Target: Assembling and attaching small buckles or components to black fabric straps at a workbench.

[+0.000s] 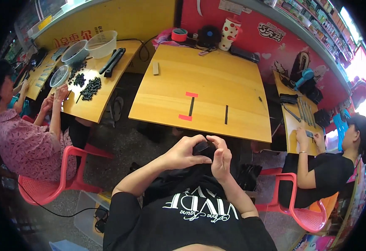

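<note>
In front of my chest, just short of the table's near edge, both hands are together around a small black block-like object (203, 148); its exact kind cannot be made out. My left hand (184, 153) grips it from the left, with thumb and forefinger curved round it. My right hand (220, 158) closes on it from the right with bent fingers, which partly cover it. On the yellow wooden table (166, 90) ahead lie a thin black strip (192, 106) between two red tape pieces (186, 118) and a second black strip (226, 114) to its right.
A tan block (155, 68) lies far left on the table; a dotted cup (230, 34) and black fan (209, 37) stand behind. Left, a seated person (32, 138) works beside black parts (91, 88) and clear tubs (101, 44). Right, another person (321, 167) handles strips (306, 112).
</note>
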Demonstrator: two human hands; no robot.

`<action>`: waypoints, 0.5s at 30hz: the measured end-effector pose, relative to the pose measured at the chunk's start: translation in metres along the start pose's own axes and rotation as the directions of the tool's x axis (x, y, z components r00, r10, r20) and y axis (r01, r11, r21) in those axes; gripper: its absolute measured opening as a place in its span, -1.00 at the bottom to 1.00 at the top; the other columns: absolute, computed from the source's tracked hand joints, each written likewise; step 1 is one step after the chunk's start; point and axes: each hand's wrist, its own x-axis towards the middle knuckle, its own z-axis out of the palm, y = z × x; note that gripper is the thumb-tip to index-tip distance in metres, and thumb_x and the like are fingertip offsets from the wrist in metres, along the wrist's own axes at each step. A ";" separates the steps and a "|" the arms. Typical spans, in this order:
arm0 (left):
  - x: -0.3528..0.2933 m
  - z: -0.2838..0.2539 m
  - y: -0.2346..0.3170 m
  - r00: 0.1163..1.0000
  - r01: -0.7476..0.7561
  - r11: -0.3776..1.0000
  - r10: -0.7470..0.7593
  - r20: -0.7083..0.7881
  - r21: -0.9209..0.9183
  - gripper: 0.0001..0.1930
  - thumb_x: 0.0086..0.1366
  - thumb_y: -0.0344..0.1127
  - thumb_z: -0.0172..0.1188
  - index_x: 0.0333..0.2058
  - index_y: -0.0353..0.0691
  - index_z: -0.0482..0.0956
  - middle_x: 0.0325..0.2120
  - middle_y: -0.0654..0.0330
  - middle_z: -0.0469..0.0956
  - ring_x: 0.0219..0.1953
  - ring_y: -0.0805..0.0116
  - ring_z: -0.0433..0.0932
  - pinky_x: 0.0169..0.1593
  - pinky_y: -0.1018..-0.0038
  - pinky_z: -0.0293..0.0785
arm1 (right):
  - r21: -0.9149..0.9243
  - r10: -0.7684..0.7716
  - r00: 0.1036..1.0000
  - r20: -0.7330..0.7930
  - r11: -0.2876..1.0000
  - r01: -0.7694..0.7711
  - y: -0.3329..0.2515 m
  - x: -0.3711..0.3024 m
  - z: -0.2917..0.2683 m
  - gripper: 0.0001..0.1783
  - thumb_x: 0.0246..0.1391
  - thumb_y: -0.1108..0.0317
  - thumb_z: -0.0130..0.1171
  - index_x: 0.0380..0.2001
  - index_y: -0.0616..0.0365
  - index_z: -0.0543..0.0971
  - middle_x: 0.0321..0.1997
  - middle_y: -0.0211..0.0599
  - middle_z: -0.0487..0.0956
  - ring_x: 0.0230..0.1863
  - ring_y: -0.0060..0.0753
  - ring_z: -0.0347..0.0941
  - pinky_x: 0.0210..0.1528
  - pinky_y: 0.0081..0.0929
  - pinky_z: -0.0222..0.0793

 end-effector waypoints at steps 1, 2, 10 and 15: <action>0.005 0.004 0.001 0.991 -0.117 0.990 0.111 -0.069 -0.082 -0.57 0.01 -0.34 0.43 -0.16 -0.33 0.49 -0.34 0.06 0.59 -0.27 0.30 0.58 -0.20 0.42 0.46 | -0.004 -0.049 0.999 -0.013 0.999 0.049 -0.001 0.003 0.001 -0.31 0.31 -0.14 -0.26 -0.01 0.37 0.43 -0.11 -0.18 0.52 -0.06 -0.41 0.45 0.03 -0.48 0.30; 0.007 0.006 0.001 0.966 -0.235 0.960 0.213 -0.149 -0.154 -0.58 0.01 -0.32 0.42 -0.18 -0.33 0.49 -0.35 0.03 0.59 -0.25 0.24 0.60 -0.19 0.39 0.47 | -0.007 -0.098 0.995 -0.024 0.995 0.098 -0.002 0.006 0.003 -0.35 0.32 -0.11 -0.23 0.01 0.36 0.42 -0.17 -0.17 0.54 -0.13 -0.41 0.49 -0.05 -0.48 0.34; -0.017 0.022 0.002 0.912 -0.258 0.939 0.315 -0.262 0.228 -0.69 -0.06 -0.44 0.39 -0.30 -0.26 0.52 -0.48 0.05 0.57 -0.43 0.09 0.60 -0.38 0.37 0.49 | -0.181 -0.352 0.936 0.015 0.919 0.349 0.001 -0.005 0.002 -0.48 0.26 0.06 0.01 0.03 0.35 0.41 -0.48 -0.16 0.53 -0.55 -0.39 0.48 -0.50 -0.54 0.32; -0.037 0.022 0.012 0.742 -0.178 0.910 0.374 -0.556 0.375 -0.77 -0.03 -0.48 0.40 -0.37 -0.21 0.54 -0.57 0.23 0.55 -0.52 0.40 0.55 -0.43 0.54 0.42 | -0.287 -0.475 0.860 -0.187 0.864 0.414 0.004 -0.016 0.006 -0.69 0.26 0.27 0.05 -0.11 0.33 0.49 -0.49 -0.21 0.55 -0.63 -0.47 0.41 -0.59 -0.55 0.27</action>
